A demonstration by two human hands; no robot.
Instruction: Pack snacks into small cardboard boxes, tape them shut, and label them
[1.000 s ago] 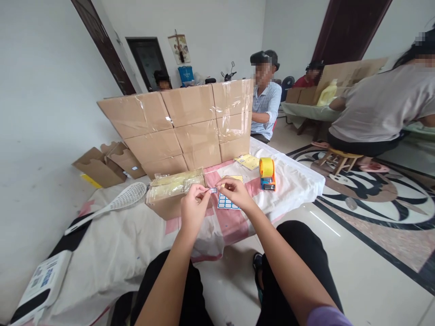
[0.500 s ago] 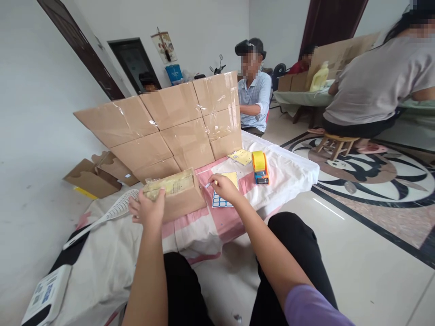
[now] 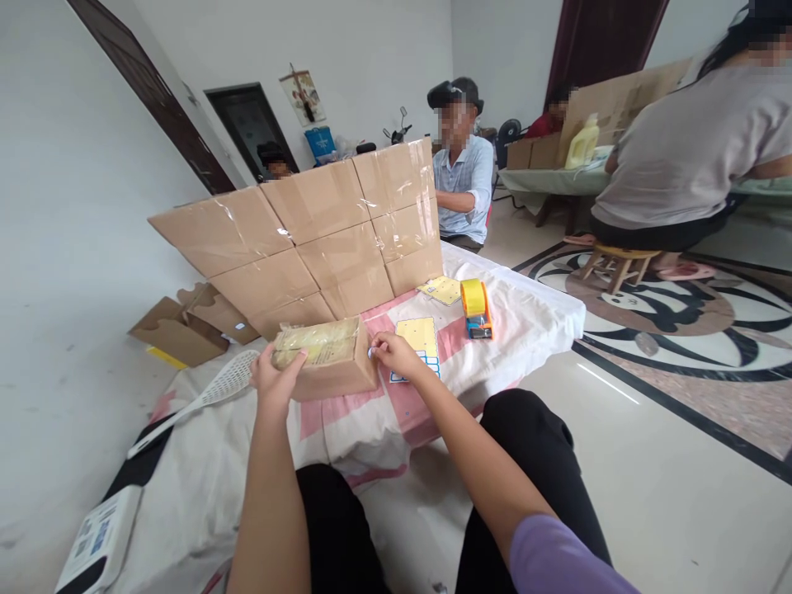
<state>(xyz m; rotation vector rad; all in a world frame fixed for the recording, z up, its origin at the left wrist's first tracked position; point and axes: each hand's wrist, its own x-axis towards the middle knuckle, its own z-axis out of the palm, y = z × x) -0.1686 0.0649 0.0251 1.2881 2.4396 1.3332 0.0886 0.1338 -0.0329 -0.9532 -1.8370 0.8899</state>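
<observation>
- Gripping the left end of the small cardboard box with the left hand, fingers wrapped over its top corner; box resting on the cloth-covered table near the near edge.
- Pinching a tiny sticker against the box's right end, right hand fingers closed together on it.
- Risking a crooked or creased label if the box slides under the press, given the loose cloth.
- Lying just right of that hand, the sticker sheet; could be dragged or crumpled by the wrist.
- Standing farther toward the right edge, the tape dispenser; well apart, unlikely to be knocked.
- Leaning along the far edge, the taped cardboard screen; could tip if the table is jolted.
</observation>
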